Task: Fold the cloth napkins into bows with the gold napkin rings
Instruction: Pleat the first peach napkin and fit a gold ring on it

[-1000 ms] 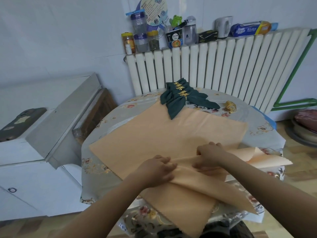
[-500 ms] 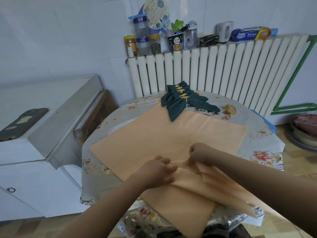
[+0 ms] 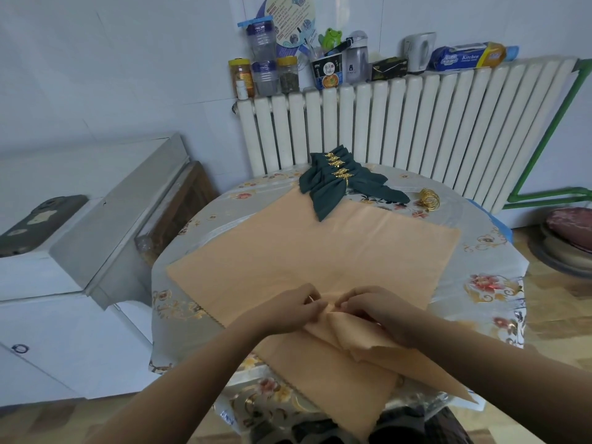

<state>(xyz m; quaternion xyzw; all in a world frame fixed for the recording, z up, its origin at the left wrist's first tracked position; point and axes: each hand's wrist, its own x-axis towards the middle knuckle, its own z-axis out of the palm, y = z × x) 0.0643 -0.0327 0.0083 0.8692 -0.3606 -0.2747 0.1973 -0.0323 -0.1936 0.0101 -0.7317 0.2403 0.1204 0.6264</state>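
Note:
A peach cloth napkin (image 3: 320, 248) lies spread over the round table, its near edge hanging off the front. My left hand (image 3: 298, 307) and my right hand (image 3: 368, 307) meet at its near middle, fingertips almost touching, both pinching gathered pleats of the cloth. The pleated part fans out to the lower right under my right forearm. At the far side rest several dark green napkin bows (image 3: 339, 184) bound with gold leaf rings. A loose gold napkin ring (image 3: 429, 200) lies to their right on the tablecloth.
The table wears a floral plastic cloth (image 3: 490, 283). Behind it stands a white radiator (image 3: 416, 123) topped with jars, bottles and a kitchen roll. A white cabinet (image 3: 64, 251) sits to the left. A cushioned stool (image 3: 567, 232) is at the right.
My right hand has slid left along the fold until it meets my left hand, bunching the pleats together. The loose right end of the napkin has drawn in towards me.

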